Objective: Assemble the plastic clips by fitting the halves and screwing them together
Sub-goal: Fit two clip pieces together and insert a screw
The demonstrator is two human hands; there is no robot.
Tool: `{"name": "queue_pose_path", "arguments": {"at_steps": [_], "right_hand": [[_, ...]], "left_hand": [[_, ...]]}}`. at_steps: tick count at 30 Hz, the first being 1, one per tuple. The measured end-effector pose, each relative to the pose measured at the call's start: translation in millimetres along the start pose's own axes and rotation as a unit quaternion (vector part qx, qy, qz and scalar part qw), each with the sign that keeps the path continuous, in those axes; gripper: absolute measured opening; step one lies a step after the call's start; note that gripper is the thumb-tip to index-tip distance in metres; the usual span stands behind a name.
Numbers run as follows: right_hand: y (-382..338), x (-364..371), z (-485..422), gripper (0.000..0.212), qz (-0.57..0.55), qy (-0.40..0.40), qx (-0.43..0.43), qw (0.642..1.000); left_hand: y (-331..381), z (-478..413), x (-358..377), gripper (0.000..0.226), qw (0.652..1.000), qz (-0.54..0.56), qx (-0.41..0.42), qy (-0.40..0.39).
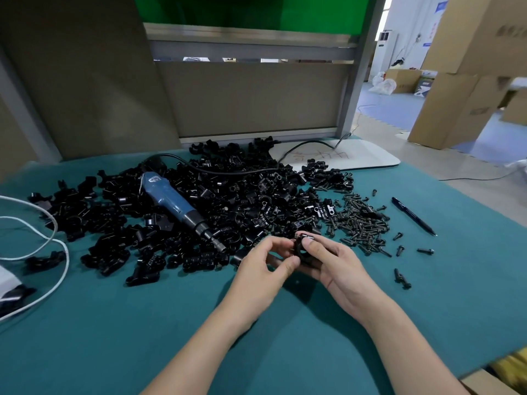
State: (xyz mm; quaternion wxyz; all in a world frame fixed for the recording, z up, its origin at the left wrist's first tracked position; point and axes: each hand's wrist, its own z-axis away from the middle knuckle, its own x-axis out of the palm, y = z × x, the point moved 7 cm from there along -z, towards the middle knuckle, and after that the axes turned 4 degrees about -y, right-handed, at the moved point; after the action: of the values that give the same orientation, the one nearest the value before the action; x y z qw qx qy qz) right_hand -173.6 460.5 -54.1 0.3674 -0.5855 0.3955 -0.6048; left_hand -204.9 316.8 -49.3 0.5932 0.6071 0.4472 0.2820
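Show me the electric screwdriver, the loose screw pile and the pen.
electric screwdriver [168, 195], head view, blue handle.
screw pile [362, 220], head view, middle of heap.
pen [413, 216], head view, mid-barrel.

Your left hand [261, 265] & right hand [335, 265] meet round a clip [302, 248] above the table [142, 323], just in front of the parts pile [242, 195]. Screwdriver [176, 203] lies on pile's left-centre; screws [362, 220] to the rt, pen [413, 216] beyond; cable [67, 256] far left.

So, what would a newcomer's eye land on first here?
The sprawling heap of black plastic clip halves fills the middle of the teal table cover, with a blue electric screwdriver lying across it. In front, the left hand and right hand grip one black clip together; small dark screws lie scattered to the right.
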Motion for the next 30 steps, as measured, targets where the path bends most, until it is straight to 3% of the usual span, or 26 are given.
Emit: {"name": "queue_pose_path", "arguments": {"at_steps": [7,11,14,21,25,30], "right_hand": [[0.2,-1.4,-0.3,0.038,-0.003,0.004,-0.001,1.000],[1.1,-0.8,-0.5,0.039,0.000,0.003,0.001,1.000],[1.1,-1.0,-0.6,0.039,0.008,0.001,0.000,1.000],[0.9,-0.5,-0.9,0.040,0.002,0.002,0.005,1.000],[1.5,-1.6,-1.0,0.038,0.003,0.003,0.003,1.000],[1.0,-1.3,-1.2,0.035,-0.003,0.005,0.001,1.000]], "left_hand": [[-4.2,0.6,0.3,0.006,1.000,-0.010,-0.018,0.000],[2.8,2.8,1.0,0.017,1.000,-0.016,0.019,-0.008],[1.9,3.0,-1.6,0.004,1.000,-0.007,0.002,0.018],[4.8,4.1,2.2,0.019,0.999,-0.015,0.030,-0.010],[0.7,2.3,-0.8,0.004,1.000,-0.016,0.004,0.018],[3.8,3.4,2.2,0.017,0.999,-0.034,0.026,-0.009]]}}
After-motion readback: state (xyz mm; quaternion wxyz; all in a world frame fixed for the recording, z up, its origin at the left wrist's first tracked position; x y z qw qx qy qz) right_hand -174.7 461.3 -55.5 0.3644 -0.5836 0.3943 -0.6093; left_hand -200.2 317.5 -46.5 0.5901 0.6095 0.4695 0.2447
